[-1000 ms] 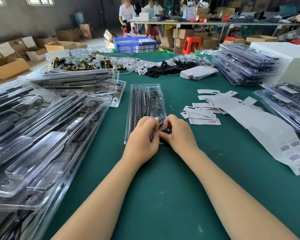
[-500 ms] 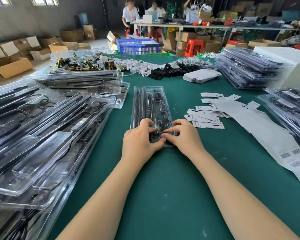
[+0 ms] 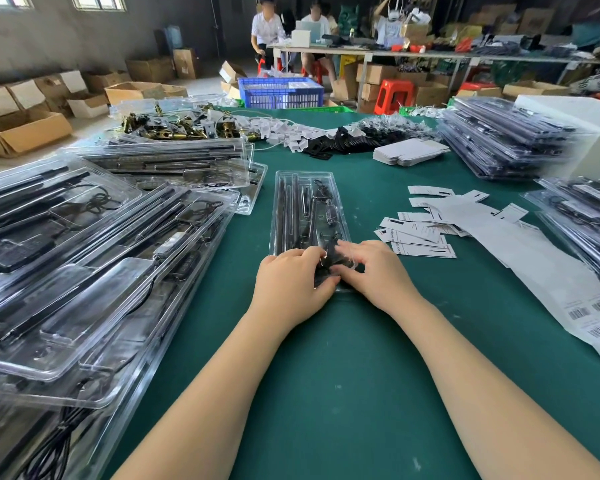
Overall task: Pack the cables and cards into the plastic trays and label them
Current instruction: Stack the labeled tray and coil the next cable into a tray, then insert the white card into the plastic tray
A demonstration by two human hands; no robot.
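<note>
A grey wall [image 3: 84, 32] runs along the left, with windows [image 3: 97, 1] set high and letting in daylight. Open cardboard boxes [image 3: 21, 131] line the pale floor [image 3: 201, 85] beneath it. Farther back, people sit at a long white table [image 3: 430, 54], near a blue crate [image 3: 280, 92] and a red stool [image 3: 394, 95]. The green tabletop [image 3: 343, 375] fills the foreground.

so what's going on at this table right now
A person is packing parts into a clear plastic tray lying on the green table. The left hand and right hand both work at the tray's near end, fingers on a black cable bundle there. Filled trays are piled at the left; paper cards and a barcode label sheet wait at the right.
</note>
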